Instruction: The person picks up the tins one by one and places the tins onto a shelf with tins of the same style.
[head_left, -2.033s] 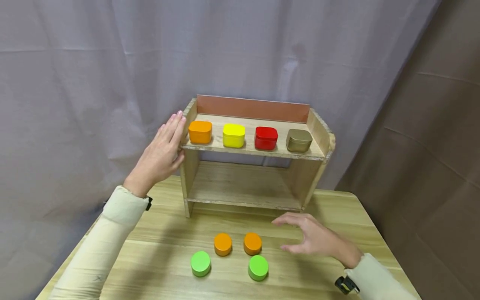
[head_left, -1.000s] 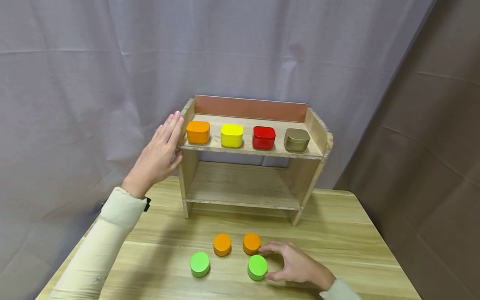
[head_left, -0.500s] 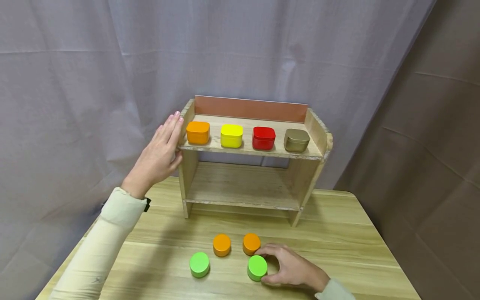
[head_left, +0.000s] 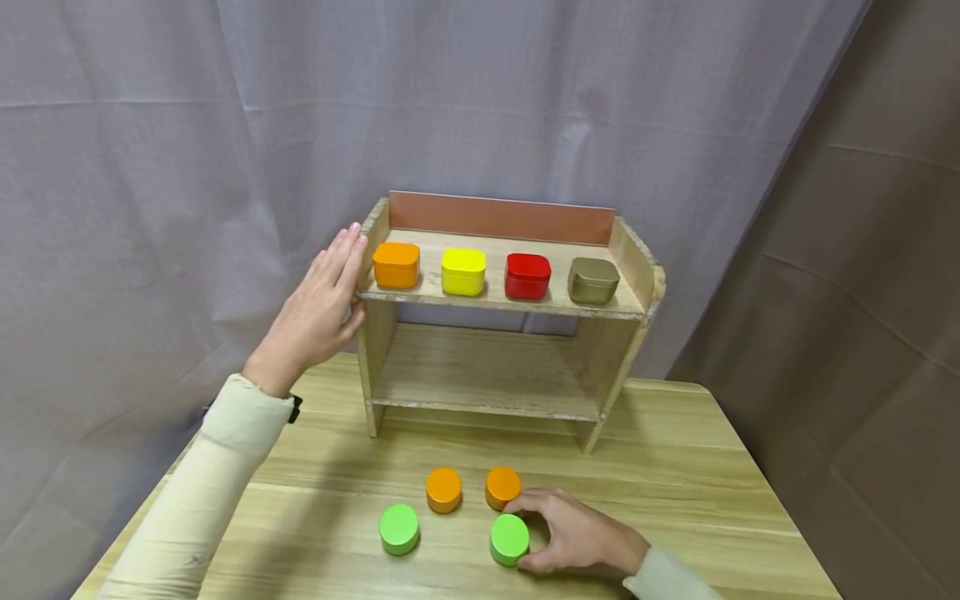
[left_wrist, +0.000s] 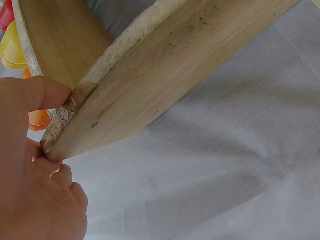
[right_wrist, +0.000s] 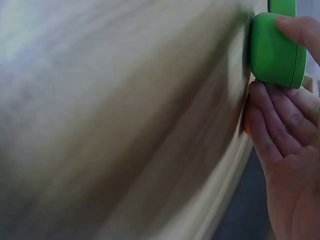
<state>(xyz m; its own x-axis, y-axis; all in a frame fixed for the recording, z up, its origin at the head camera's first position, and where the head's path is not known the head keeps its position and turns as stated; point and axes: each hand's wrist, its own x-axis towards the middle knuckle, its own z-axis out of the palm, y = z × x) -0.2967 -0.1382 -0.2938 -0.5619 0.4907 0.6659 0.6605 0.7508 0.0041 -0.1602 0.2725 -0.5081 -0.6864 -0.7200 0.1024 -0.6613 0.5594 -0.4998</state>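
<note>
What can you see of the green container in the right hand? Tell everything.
The green container is round and smooth, with a flat top and a seam below it, like a closed lid's. It may be metal or plastic. Roughly upright, it is in front of an orange container. The right hand grips it between thumb and fingers; whether it touches the table is unclear.

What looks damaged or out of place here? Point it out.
The two-tier wooden shelf looks worn: its board edges are rough and patchy, unlike its smoother faces, most clearly by the left hand. Nothing appears spilled or tipped.
</note>
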